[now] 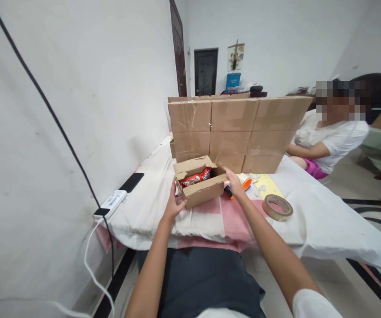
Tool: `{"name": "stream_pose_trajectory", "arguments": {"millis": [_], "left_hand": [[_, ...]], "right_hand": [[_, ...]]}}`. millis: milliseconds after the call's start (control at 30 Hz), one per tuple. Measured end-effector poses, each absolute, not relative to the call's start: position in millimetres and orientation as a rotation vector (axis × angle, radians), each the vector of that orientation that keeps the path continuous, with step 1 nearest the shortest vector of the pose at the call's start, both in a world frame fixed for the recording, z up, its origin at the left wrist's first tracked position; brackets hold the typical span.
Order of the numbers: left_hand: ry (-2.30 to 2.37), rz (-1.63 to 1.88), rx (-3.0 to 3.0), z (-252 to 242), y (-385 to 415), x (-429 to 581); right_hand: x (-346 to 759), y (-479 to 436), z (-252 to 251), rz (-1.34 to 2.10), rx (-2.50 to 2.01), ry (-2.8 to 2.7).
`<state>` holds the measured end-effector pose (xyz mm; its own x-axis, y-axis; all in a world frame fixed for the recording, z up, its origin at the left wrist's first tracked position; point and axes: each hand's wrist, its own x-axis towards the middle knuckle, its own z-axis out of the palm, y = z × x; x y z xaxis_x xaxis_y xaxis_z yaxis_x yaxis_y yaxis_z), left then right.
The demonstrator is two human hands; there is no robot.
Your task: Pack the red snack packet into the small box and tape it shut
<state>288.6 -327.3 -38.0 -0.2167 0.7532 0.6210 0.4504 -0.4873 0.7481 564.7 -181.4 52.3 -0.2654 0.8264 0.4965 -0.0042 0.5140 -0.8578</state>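
A small cardboard box (205, 192) with its top flaps open is held between my two hands over the near part of the table. Inside it lies a red snack packet (195, 178) with white lettering. My left hand (174, 204) grips the box's left end, thumb at the lower front corner. At the right end, my right hand (234, 182) holds the box by its edge, with some fingers hidden behind it. An orange-and-black tape dispenser or similar tool (245, 184) lies partly hidden behind my right hand.
A wall of stacked, taped cardboard boxes (232, 132) stands behind. A tape roll (277, 207) and yellow sheet (270, 184) lie at right on the cloth-covered table (323, 221). At left are a black phone (132, 182) and a white power strip (112, 203). Another person (338, 137) sits at right.
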Motion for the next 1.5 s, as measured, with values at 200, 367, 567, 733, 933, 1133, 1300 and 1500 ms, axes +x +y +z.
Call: {"name": "stream_pose_trajectory", "arguments": {"millis": [200,367,567,733,933,1133,1300,1500], "left_hand": [[1.546,1.928,1.876,-16.9,-332.5,299.9],[1.616,1.985,1.833,3.5,-333.9,296.6],[1.571,1.998,1.718,20.5,-329.4,288.0],[1.567,2.047,1.472,22.2,-319.6,291.0],[1.565,1.991,1.302,27.7,-315.6,294.7],[1.55,1.886,1.267,37.5,-323.0,291.8],[1.725,1.854,1.446,28.1,-316.8,281.3],[1.91,1.734,2.001,31.9,-314.6,282.2]], "right_hand": [[552.9,-195.2,32.4,0.784,-0.543,-1.803],[554.8,-202.3,31.1,0.699,-0.496,-1.785],[556.1,-212.0,33.9,0.676,-0.524,-1.703],[547.1,-204.7,30.6,0.845,-0.576,-1.639],[533.2,-185.6,39.5,1.248,-0.666,-1.447],[532.3,-190.9,51.2,1.052,-0.578,-1.474],[536.4,-197.4,42.6,0.948,-0.489,-1.536],[537.7,-203.6,42.3,0.975,-0.496,-1.532]]}}
